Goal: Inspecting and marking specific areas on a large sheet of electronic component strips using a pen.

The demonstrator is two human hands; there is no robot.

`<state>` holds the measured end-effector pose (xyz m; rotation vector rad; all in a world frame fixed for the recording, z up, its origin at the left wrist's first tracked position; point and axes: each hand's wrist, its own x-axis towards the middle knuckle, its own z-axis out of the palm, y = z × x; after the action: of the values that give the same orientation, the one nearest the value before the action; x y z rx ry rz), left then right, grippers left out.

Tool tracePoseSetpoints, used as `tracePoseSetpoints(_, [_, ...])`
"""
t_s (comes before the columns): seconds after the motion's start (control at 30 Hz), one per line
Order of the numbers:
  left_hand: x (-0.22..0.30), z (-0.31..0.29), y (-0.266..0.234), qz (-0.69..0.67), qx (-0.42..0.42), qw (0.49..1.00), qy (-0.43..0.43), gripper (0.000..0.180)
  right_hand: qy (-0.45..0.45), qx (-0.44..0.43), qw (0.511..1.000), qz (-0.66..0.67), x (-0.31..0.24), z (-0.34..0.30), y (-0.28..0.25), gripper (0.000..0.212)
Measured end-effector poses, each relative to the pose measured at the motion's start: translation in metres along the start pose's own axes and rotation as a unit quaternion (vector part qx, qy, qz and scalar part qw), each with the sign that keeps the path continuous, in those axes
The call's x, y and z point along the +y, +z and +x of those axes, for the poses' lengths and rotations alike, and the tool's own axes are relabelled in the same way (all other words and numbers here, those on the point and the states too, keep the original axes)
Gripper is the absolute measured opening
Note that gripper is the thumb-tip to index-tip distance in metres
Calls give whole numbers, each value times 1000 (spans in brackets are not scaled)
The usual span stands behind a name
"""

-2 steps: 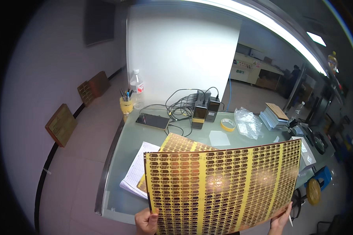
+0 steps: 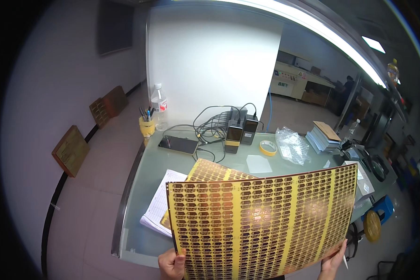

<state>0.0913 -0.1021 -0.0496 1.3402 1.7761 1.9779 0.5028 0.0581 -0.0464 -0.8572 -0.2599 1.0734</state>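
Note:
A large, thin circuit board panel (image 2: 259, 224), yellow and copper with rows of small repeated patterns, is held up tilted before me and bows slightly. My left hand (image 2: 172, 264) grips its lower left edge, thumb on the front face. At the lower right edge, my right hand (image 2: 332, 262) is closed around the panel, its fingers partly hidden behind it. A thin white pointed stick (image 2: 345, 262) juts out beside the right hand. Behind the raised panel, another similar panel (image 2: 214, 170) lies on a lined paper pad (image 2: 155, 219) on the glass-topped table (image 2: 140, 186).
Along the table's back are a phone (image 2: 178, 144), tangled black cables (image 2: 214, 126), two handheld devices (image 2: 233, 137), yellow tape (image 2: 268, 148) and clear plastic wrap (image 2: 291, 145). A pen cup (image 2: 147, 126) and bottle (image 2: 159, 105) stand far left; a paper stack (image 2: 323, 138) sits right.
The whole view has shifted slightly, so things sit a little farther left in the picture. Both hands keep their hold on the panel.

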Motion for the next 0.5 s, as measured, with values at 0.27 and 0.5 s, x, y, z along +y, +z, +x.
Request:
tracePoseSetpoints(0.27, [1, 0, -5, -5, -4, 997, -80, 49, -14, -109, 994, 14, -6, -11, 2, 50])
tracePoseSetpoints(0.5, [0, 12, -10, -117, 10, 971, -210, 41, -32, -152, 986, 54, 2, -7, -8, 36])
